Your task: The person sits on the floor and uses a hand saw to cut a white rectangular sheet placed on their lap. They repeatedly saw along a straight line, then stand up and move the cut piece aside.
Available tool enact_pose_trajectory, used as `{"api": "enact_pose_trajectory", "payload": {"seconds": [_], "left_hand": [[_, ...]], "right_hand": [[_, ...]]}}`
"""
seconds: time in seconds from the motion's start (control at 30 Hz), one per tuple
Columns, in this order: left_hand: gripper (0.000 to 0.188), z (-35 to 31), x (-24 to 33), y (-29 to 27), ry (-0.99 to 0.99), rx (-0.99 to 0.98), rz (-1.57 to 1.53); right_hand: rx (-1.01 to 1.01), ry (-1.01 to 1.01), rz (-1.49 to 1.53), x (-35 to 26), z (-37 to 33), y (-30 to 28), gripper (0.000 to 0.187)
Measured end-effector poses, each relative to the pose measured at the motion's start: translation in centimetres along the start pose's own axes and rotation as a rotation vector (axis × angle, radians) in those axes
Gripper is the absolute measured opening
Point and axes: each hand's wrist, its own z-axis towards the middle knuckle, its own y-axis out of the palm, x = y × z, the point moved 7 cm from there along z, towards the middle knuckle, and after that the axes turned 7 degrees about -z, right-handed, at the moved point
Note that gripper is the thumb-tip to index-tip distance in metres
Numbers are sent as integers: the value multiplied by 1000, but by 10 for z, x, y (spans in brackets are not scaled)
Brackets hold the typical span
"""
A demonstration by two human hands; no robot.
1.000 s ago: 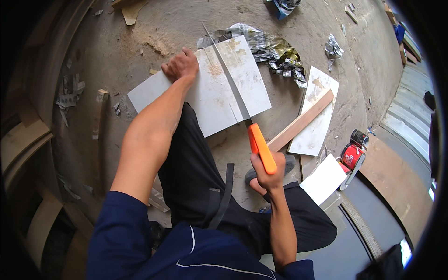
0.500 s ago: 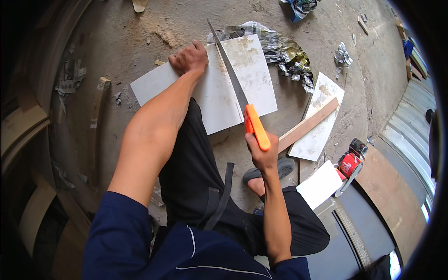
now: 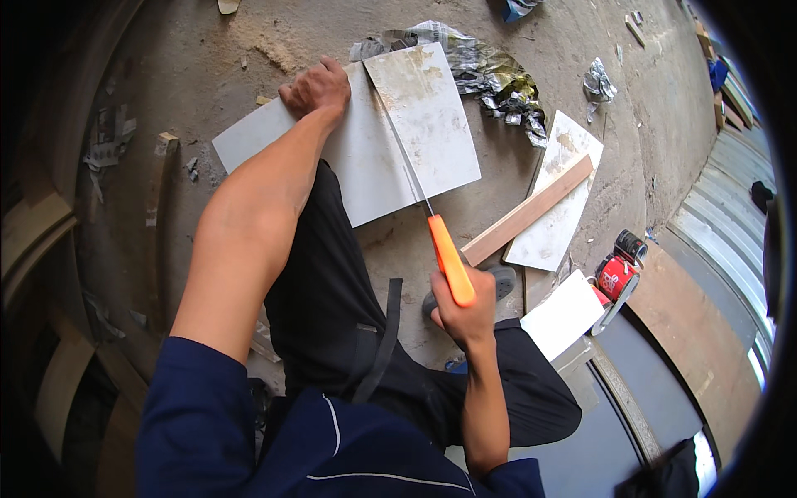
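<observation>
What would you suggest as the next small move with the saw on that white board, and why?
Probably draw the orange-handled saw back along its cut. The right hand grips the handle, the blade lies partway across the white board, and the left hand presses the board's far edge down, so it looks steady.

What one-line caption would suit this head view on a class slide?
Left hand steadies a pale board on the concrete floor while the right hand works an orange-handled saw across it.

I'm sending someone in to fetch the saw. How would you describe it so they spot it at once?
On the concrete floor lies a large pale sheet, pinned by the left hand. Across it runs the handsaw, gripped by the right hand. Its bright orange handle and thin blade set it apart from the wooden batten alongside.
</observation>
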Motion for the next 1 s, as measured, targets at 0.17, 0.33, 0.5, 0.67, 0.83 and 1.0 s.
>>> {"api": "enact_pose_trajectory", "payload": {"seconds": [0.17,0.33,0.5,0.67,0.83,1.0], "left_hand": [[59,0,2,1,15,0,34],[59,0,-6,2,22,49,16],[60,0,-3,3,20,20,1],[61,-1,2,5,25,-17,15],[61,0,-7,5,40,51,-6],[61,-4,-1,5,35,26,17]], "right_hand": [[8,116,131,1,-23,-25,10],[-26,138,41,-19,41,-1,13],[43,223,148,-23,-15,-34,22],[-32,190,72,-20,44,-3,22],[-16,191,115,-9,0,-16,21],[-2,191,105,-7,20,-16,20]]}}
